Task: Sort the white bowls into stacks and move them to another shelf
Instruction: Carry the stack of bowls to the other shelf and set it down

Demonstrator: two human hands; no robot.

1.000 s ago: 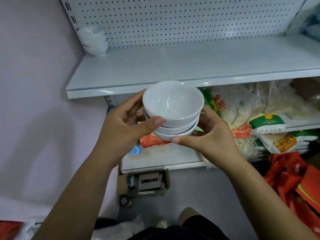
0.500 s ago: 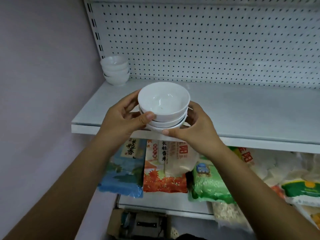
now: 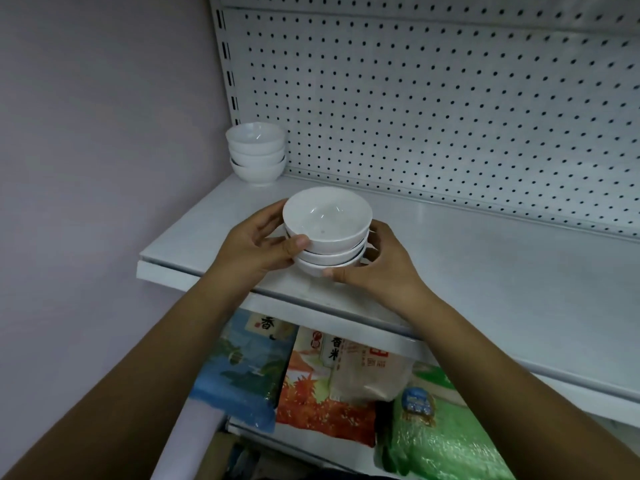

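Both my hands hold a stack of three white bowls (image 3: 327,230) just over the front part of the white shelf (image 3: 485,271). My left hand (image 3: 258,245) grips the stack's left side, thumb across the front of the top bowl. My right hand (image 3: 377,268) grips the right side, thumb under the lowest bowl. Whether the stack's base touches the shelf is hidden. A second stack of three white bowls (image 3: 257,152) stands in the shelf's back left corner against the pegboard.
A white pegboard (image 3: 450,116) backs the shelf, and a pale wall (image 3: 104,168) closes the left side. The shelf below holds bags of rice: a blue one (image 3: 242,372), an orange one (image 3: 322,393) and a green one (image 3: 440,438).
My hands have carried the stack of bowls up from in front of the lower shelves and forward over the upper shelf, closer to the corner stack. The grip is the same.
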